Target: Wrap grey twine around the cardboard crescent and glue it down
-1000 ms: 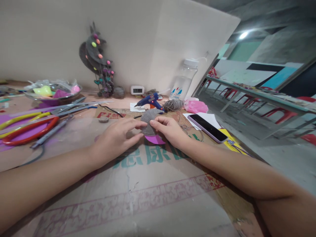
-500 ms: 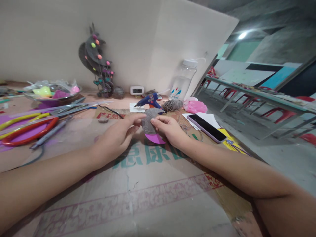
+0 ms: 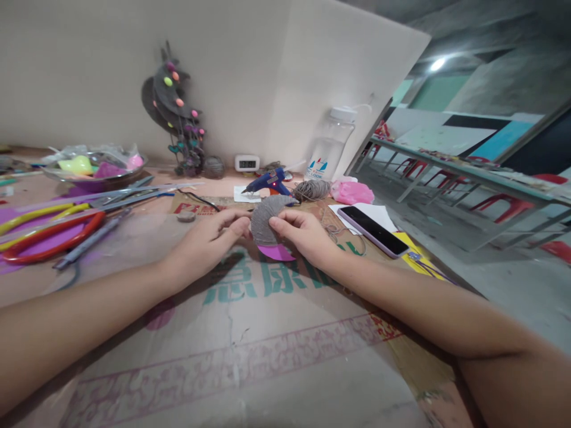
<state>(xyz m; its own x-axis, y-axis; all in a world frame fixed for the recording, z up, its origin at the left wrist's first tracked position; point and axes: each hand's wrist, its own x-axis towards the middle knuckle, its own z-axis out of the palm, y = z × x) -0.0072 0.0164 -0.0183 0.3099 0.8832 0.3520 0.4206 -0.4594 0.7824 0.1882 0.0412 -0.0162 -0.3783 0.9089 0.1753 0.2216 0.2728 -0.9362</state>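
Note:
A purple crescent-shaped piece wrapped in grey yarn [image 3: 264,221] is held up over the cardboard. Its lower end shows bare purple card [image 3: 277,252]. My right hand [image 3: 307,236] pinches the crescent at its right inner side, with the thumb on the front. At the left edge, my left hand [image 3: 216,239] is closed, thumb and fingers pressed together. Whether those fingertips grip a yarn strand or the crescent's edge cannot be made out. Behind the crescent are a blue glue gun [image 3: 270,181] and a grey yarn skein [image 3: 313,189].
Scissors with red and yellow handles [image 3: 56,245] and a pen lie left, below a bowl [image 3: 96,178] of colourful bits. A decorated grey moon [image 3: 172,98], small clock [image 3: 247,163] and water bottle [image 3: 330,145] line the back. A phone [image 3: 373,230] lies right.
The crescent has turned and shifted slightly left, showing more of its wrapped face. My left hand has drawn back a little left and down, its thumb now closed against the fingers.

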